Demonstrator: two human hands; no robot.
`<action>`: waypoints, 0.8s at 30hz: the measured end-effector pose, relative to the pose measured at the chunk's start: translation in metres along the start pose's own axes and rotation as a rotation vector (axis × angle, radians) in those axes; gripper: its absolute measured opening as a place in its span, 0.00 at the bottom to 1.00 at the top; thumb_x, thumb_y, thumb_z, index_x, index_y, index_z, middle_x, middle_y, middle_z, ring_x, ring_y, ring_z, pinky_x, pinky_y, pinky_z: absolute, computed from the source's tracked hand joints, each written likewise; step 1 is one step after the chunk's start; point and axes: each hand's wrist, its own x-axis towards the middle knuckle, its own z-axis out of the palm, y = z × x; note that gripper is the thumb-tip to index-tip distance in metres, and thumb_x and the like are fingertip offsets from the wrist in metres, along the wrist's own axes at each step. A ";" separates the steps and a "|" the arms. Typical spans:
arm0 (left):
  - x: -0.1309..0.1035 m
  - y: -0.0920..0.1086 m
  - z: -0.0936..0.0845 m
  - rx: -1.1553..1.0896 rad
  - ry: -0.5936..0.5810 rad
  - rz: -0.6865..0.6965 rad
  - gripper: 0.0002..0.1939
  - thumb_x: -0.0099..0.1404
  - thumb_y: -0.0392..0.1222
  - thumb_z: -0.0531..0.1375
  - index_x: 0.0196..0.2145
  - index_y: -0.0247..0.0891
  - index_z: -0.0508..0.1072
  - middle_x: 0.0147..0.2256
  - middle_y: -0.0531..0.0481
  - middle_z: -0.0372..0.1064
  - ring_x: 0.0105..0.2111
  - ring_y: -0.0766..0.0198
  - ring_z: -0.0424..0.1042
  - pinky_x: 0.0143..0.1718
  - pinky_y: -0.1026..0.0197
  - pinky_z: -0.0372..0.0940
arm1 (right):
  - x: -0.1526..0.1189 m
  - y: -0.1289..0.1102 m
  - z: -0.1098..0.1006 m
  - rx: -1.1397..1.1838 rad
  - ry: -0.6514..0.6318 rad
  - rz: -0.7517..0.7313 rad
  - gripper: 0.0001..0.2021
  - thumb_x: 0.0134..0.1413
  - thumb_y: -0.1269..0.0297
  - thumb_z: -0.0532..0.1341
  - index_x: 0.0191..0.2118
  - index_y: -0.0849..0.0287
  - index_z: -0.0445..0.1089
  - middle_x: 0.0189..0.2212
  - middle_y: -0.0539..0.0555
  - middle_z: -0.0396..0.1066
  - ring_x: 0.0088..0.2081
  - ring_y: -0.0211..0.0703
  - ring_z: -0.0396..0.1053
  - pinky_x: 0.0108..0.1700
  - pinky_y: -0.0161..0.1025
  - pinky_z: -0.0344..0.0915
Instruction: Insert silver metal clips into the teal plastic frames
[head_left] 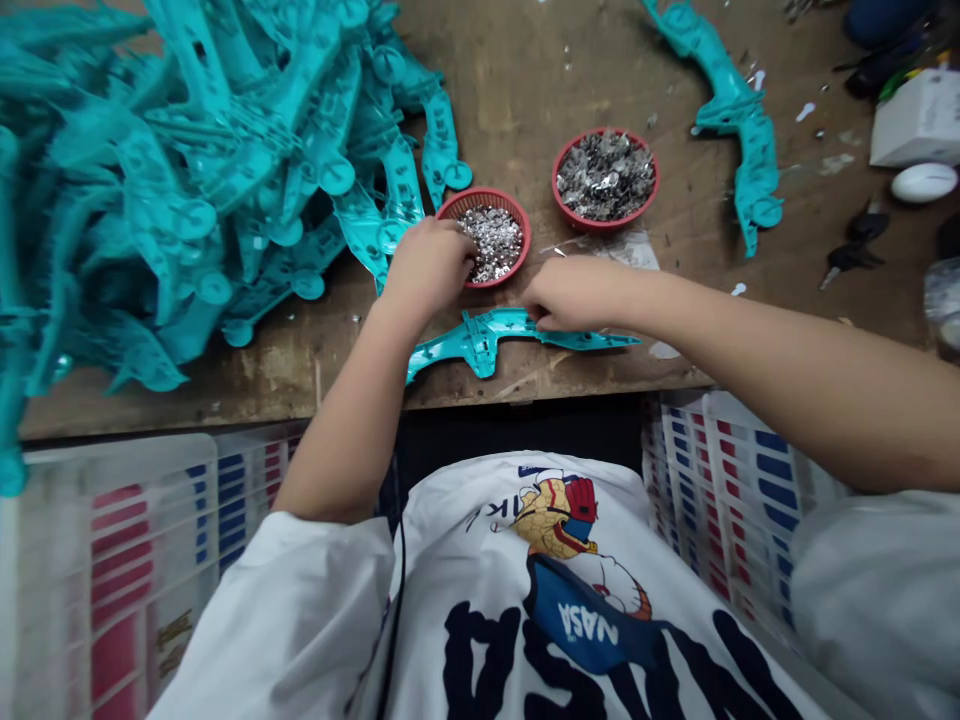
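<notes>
A curved teal plastic part [480,345] lies on the wooden table [517,100] near its front edge. My left hand [435,262] reaches over the left rim of a red basket [527,240] filled with small silvery pieces [495,240]; its fingers are bent together at the pieces, and what they hold is too small to make out. Over the right half of the teal part is my right hand [559,295], closed with fingertips pointing down at it. Whatever sits between those fingertips is hidden.
A second red bowl [606,222] holds metal clips. Many teal parts [225,150] are heaped at the left; another [754,150] lies at the right. Keys [851,258], a white box [919,120] and a white oval object [924,183] are far right. Plastic crates [720,480] flank my body.
</notes>
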 end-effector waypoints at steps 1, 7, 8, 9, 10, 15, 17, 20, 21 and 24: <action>0.005 -0.001 0.002 0.035 -0.056 -0.008 0.10 0.72 0.42 0.62 0.41 0.44 0.87 0.45 0.37 0.84 0.54 0.36 0.80 0.63 0.33 0.74 | 0.000 0.001 -0.001 0.000 -0.018 0.001 0.11 0.68 0.69 0.70 0.51 0.56 0.90 0.44 0.59 0.87 0.40 0.52 0.78 0.37 0.45 0.56; 0.013 0.003 -0.001 0.094 -0.139 -0.064 0.09 0.67 0.38 0.63 0.35 0.44 0.85 0.42 0.38 0.84 0.49 0.39 0.81 0.61 0.35 0.74 | -0.003 0.006 -0.005 0.041 -0.078 -0.019 0.13 0.70 0.69 0.69 0.54 0.55 0.90 0.45 0.58 0.88 0.40 0.49 0.78 0.39 0.43 0.55; 0.012 0.003 -0.003 0.076 -0.138 -0.051 0.10 0.67 0.38 0.62 0.36 0.44 0.86 0.42 0.39 0.84 0.49 0.40 0.81 0.60 0.36 0.74 | -0.003 0.006 -0.006 0.047 -0.082 -0.020 0.13 0.70 0.69 0.69 0.54 0.55 0.89 0.45 0.58 0.88 0.40 0.49 0.77 0.38 0.43 0.55; 0.012 0.003 -0.006 0.053 -0.135 -0.036 0.11 0.67 0.38 0.61 0.38 0.44 0.86 0.42 0.39 0.85 0.48 0.40 0.81 0.60 0.36 0.74 | -0.004 0.006 -0.007 0.051 -0.088 -0.020 0.13 0.71 0.69 0.69 0.54 0.55 0.89 0.45 0.58 0.88 0.40 0.49 0.77 0.38 0.43 0.55; 0.011 0.003 -0.008 0.026 -0.129 -0.022 0.12 0.68 0.39 0.61 0.39 0.43 0.87 0.43 0.39 0.86 0.49 0.41 0.81 0.60 0.37 0.74 | -0.005 0.006 -0.008 0.051 -0.096 -0.025 0.12 0.72 0.69 0.69 0.55 0.55 0.89 0.45 0.58 0.87 0.40 0.49 0.77 0.38 0.43 0.55; 0.000 0.016 -0.021 -0.141 -0.022 -0.077 0.16 0.73 0.44 0.60 0.45 0.39 0.88 0.46 0.40 0.87 0.46 0.47 0.82 0.56 0.44 0.76 | -0.007 0.008 -0.011 0.101 0.092 0.005 0.13 0.74 0.67 0.66 0.55 0.56 0.88 0.50 0.59 0.87 0.46 0.51 0.79 0.43 0.44 0.61; -0.007 0.028 -0.026 -0.223 0.024 -0.113 0.14 0.73 0.46 0.61 0.44 0.40 0.87 0.42 0.43 0.87 0.42 0.51 0.81 0.51 0.48 0.76 | -0.006 0.010 -0.012 0.197 0.290 0.043 0.16 0.76 0.67 0.62 0.59 0.58 0.87 0.53 0.61 0.86 0.51 0.53 0.80 0.51 0.44 0.66; -0.019 0.051 -0.032 -0.330 0.084 -0.130 0.13 0.73 0.47 0.63 0.42 0.41 0.87 0.39 0.46 0.86 0.38 0.55 0.80 0.46 0.53 0.77 | -0.005 0.012 -0.012 0.346 0.479 0.038 0.20 0.78 0.65 0.60 0.65 0.57 0.84 0.56 0.59 0.86 0.55 0.55 0.79 0.59 0.47 0.68; -0.023 0.058 -0.033 -0.359 0.099 -0.130 0.12 0.73 0.47 0.63 0.42 0.41 0.87 0.39 0.47 0.86 0.38 0.56 0.81 0.45 0.55 0.77 | -0.005 0.012 -0.013 0.374 0.495 0.026 0.20 0.78 0.64 0.61 0.66 0.55 0.83 0.56 0.59 0.86 0.56 0.56 0.79 0.60 0.48 0.68; -0.033 0.078 -0.037 -0.404 0.139 -0.105 0.11 0.75 0.46 0.63 0.42 0.42 0.86 0.39 0.48 0.86 0.38 0.57 0.82 0.44 0.56 0.78 | -0.009 0.007 -0.016 0.392 0.471 0.003 0.20 0.78 0.62 0.61 0.67 0.52 0.84 0.57 0.58 0.86 0.58 0.58 0.79 0.62 0.50 0.69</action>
